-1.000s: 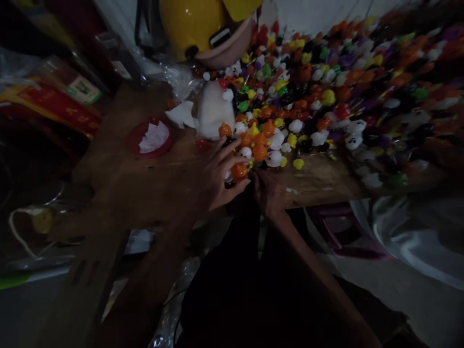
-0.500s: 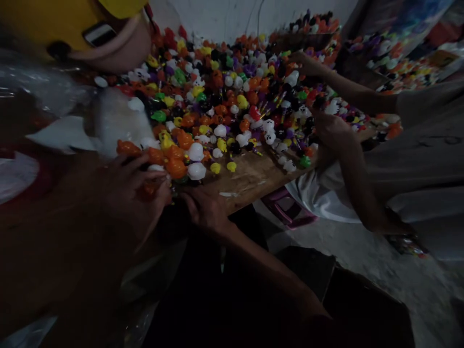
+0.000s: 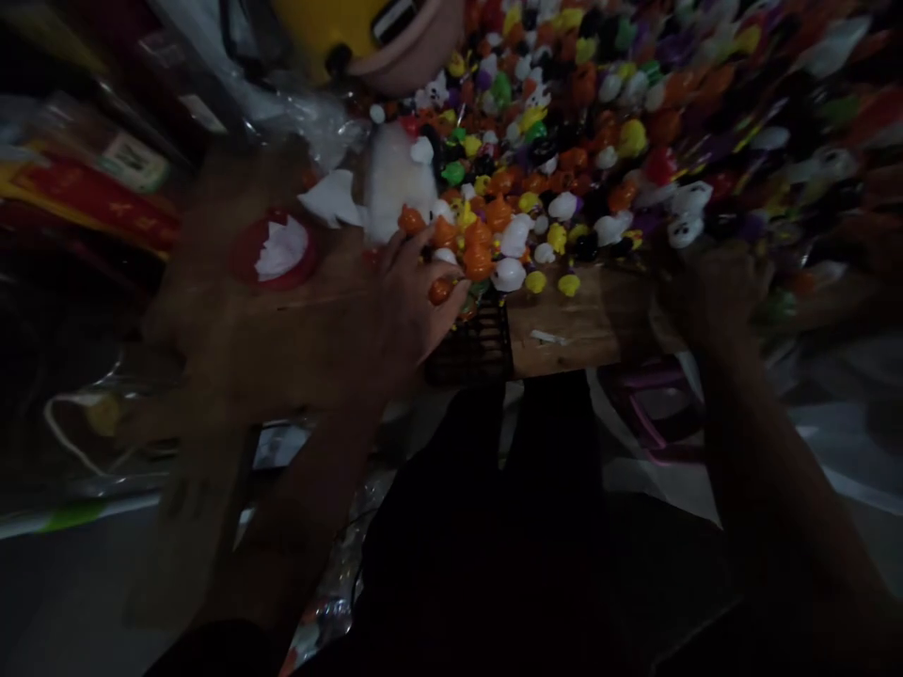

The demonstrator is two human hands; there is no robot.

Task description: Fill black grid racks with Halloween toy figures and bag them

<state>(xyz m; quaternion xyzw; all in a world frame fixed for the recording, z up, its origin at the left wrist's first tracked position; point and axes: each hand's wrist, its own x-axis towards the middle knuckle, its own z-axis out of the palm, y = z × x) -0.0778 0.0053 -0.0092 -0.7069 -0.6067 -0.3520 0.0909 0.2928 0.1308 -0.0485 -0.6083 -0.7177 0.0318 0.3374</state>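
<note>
My left hand (image 3: 413,296) is at the near edge of a heap of small glossy plastic figures (image 3: 564,160) in orange, white, yellow, green and black. Its fingers curl around a small round orange figure (image 3: 441,291). More orange figures (image 3: 478,252) and white ones (image 3: 509,275) stand close against its fingertips. Beneath them, a black slatted crate (image 3: 486,334) shows at the table edge. Over at the heap's right part is my right hand (image 3: 726,287), dark and smeared by motion; its fingers and anything in them cannot be made out.
Left on the wooden table (image 3: 240,348) sits a red round dish (image 3: 286,273) with white paper in it. A whitish plastic bag (image 3: 399,183) lies behind my left hand, near a pink and yellow tub (image 3: 416,47). A pink stool (image 3: 656,404) stands below the table.
My view has swung left. My right hand has moved from beside my left hand to the right part of the heap. My left hand stays at the orange figures.
</note>
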